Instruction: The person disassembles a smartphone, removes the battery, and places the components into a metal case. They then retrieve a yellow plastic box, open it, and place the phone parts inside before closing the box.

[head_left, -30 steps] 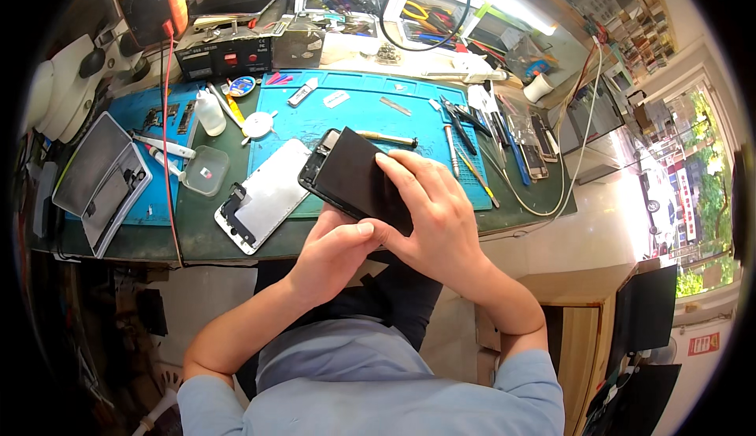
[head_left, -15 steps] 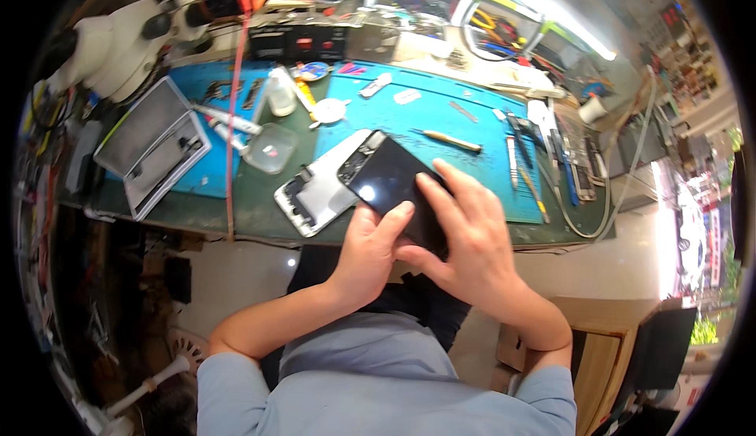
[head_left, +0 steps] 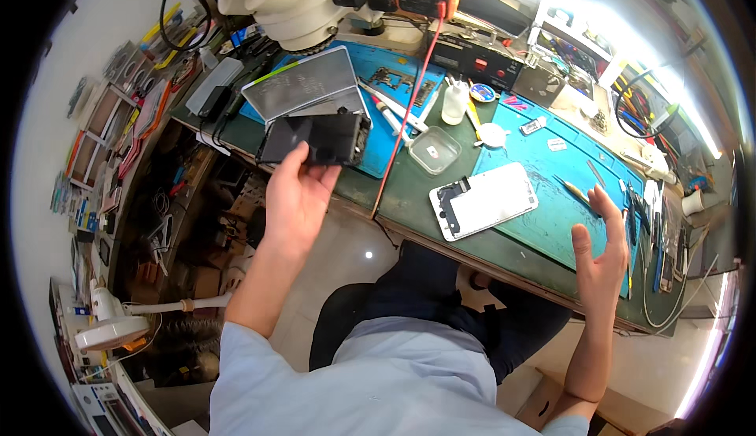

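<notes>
Right hand: open, fingers spread, empty, raised over the near edge of the green bench, clear of the parts. Left hand: lifted out to the left, fingers closed round the lower edge of a dark phone, held flat at the bench's left corner, likely for inspection. White screen panel: face-down between the hands, half on the blue mat, within easy reach. Clear square tray: just beyond, contents too small to identify. Grey lidded case: propped behind the phone. Microscope: at the rear.
</notes>
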Available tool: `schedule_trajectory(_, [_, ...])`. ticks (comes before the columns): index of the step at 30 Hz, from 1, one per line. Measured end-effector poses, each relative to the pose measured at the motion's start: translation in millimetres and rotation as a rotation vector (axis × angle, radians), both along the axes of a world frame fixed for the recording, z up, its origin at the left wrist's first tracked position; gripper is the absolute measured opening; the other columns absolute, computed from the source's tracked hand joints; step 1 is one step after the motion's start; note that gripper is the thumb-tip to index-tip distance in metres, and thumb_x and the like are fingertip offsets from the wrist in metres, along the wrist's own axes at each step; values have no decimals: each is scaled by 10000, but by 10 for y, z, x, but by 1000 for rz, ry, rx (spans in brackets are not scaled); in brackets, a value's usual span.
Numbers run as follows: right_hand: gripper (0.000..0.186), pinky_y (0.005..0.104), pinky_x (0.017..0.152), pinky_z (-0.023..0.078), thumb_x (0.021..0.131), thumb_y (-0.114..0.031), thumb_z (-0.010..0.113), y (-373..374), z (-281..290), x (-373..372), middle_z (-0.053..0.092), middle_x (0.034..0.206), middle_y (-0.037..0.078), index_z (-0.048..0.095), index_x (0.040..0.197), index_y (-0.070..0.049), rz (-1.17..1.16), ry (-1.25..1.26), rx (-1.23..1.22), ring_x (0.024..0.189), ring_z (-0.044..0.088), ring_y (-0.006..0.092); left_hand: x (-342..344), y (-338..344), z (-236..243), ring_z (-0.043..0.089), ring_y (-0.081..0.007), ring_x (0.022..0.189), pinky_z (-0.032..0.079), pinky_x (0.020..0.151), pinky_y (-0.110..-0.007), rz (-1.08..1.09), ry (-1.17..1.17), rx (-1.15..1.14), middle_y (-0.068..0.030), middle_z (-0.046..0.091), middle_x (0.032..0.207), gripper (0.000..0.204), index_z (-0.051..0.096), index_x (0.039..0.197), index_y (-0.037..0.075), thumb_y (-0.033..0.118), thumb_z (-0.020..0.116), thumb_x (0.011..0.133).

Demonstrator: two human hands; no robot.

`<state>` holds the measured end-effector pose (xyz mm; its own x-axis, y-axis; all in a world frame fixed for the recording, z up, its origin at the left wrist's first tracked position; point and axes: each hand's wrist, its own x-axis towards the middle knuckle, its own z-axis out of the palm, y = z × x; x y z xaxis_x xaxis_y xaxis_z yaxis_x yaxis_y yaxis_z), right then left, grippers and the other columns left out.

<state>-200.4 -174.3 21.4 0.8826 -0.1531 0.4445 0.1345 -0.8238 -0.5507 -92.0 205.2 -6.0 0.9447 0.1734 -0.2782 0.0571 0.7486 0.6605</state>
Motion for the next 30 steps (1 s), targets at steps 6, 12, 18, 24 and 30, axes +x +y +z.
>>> schedule_trajectory(6, [367,359,911,505,917,-157,680,413,140,231,682,1139,141,624,1245,-4,232,129,145,1086,648,254,129,194,-97,563,-221,1127,464,1067,-406,72,-42,-53,-101,582,1184,212,549,1189,16,90,575,992])
schedule_trajectory(12, [287,398,840,523,877,-160,698,1352,70,1108,678,1095,102,659,1128,-26,790,-88,-125,1058,638,268,-525,500,-141,594,-222,1099,466,1056,-399,222,-176,11,-99,626,1168,244,569,1209,16,85,594,976])
schedule_trajectory(18, [591,445,1105,381,959,-512,553,2584,-313,1879,580,1370,122,586,1307,-36,911,-304,-415,1308,510,287,-946,979,-133,567,-214,1152,470,1035,-385,342,-95,136,-84,607,1223,282,556,1249,21,98,591,980])
schedule_trajectory(24, [613,491,1090,377,949,-589,516,2554,-455,2030,607,1342,142,657,1231,-63,894,-185,-492,1259,553,307,-943,1146,-123,573,-191,1167,507,996,-360,260,-110,167,-64,605,1258,288,547,1285,52,97,558,1001])
schedule_trajectory(30, [487,429,950,499,983,-461,567,2515,-236,2056,664,1222,148,660,1186,-29,806,-120,-152,1119,646,296,-616,934,-88,608,-173,1137,536,968,-342,127,-168,159,-50,610,1280,276,551,1293,60,135,537,1028])
